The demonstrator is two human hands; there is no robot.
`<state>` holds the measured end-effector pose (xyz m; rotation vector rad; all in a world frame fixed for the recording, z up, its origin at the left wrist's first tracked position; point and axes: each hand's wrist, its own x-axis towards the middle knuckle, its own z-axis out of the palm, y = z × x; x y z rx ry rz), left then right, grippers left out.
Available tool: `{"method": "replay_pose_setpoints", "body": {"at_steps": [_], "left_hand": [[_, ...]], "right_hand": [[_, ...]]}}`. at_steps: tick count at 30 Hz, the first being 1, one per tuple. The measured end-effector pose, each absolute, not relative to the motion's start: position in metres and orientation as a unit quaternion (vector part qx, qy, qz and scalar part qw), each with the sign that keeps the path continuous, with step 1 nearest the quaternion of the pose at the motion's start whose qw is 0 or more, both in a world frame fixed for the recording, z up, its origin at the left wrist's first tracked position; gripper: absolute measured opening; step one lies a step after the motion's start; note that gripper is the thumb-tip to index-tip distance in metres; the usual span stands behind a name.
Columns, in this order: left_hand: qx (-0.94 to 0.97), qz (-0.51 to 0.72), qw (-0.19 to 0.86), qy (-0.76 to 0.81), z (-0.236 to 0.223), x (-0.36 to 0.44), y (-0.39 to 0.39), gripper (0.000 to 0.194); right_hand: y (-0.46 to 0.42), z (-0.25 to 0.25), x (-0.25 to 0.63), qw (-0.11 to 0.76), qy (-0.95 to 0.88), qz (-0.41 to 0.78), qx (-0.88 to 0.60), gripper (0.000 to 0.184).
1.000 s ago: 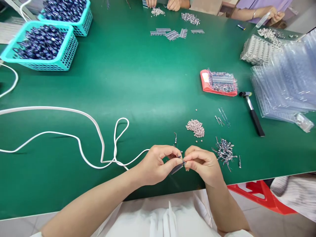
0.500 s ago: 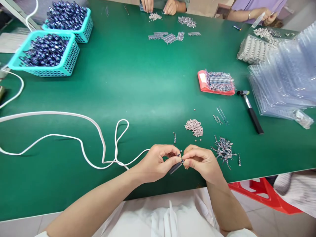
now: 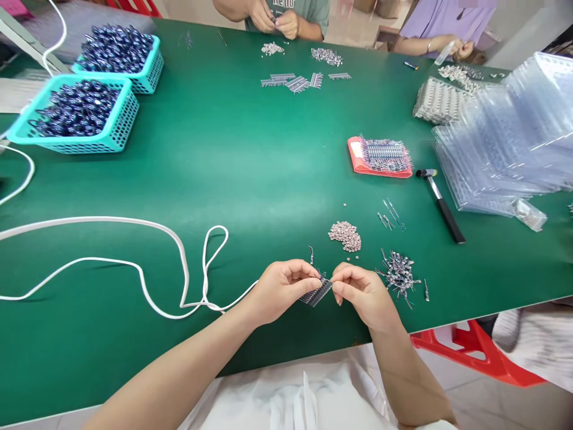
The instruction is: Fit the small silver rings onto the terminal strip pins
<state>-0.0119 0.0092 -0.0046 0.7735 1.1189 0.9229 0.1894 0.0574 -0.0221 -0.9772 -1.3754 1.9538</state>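
Near the table's front edge, my left hand (image 3: 284,292) is closed, thumb and forefinger pinching a dark, comb-like strip of small wired parts (image 3: 316,295). At the strip's right end, my right hand (image 3: 364,295) is closed in a pinch; what its fingertips grip is too small to make out. A heap of small, pale, round bead-like pieces (image 3: 345,236) lies just beyond the hands. To the right of my right hand is a loose pile of small metallic parts with wire tails (image 3: 400,275). One similar loose part (image 3: 311,255) lies behind my left fingertips.
A white cord (image 3: 142,275) loops across the left. Turquoise baskets (image 3: 128,119) of dark glossy pieces stand far left. At right are a hammer (image 3: 443,209), a red pad with wired strips (image 3: 358,156) and stacked clear plastic trays (image 3: 487,161). Two people sit opposite.
My hands have moved slightly apart, showing more of the strip between them. The view has shifted a little. The person opposite has raised both hands off the table.
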Motion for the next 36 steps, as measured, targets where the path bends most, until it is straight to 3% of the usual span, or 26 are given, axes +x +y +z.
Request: {"method": "replay_pose_setpoints", "body": {"at_steps": [10, 17, 27, 36], "left_hand": [[0.563, 0.292, 0.587, 0.503, 0.008, -0.017, 0.007, 0.013], [0.597, 0.246, 0.595, 0.479, 0.007, -0.012, 0.005, 0.015], [0.493, 0.286, 0.609, 0.552, 0.003, -0.023, 0.008, 0.022], [0.468, 0.318, 0.613, 0.550, 0.000, -0.022, 0.008, 0.022]], "right_hand": [[0.049, -0.024, 0.198, 0.222, -0.495, 0.761, -0.356, 0.008], [0.042, -0.018, 0.201, 0.192, -0.529, 0.727, -0.393, 0.008], [0.041, -0.020, 0.200, 0.163, -0.795, 0.349, -0.469, 0.011], [0.048, -0.021, 0.213, 0.155, -0.842, 0.311, -0.413, 0.017]]}}
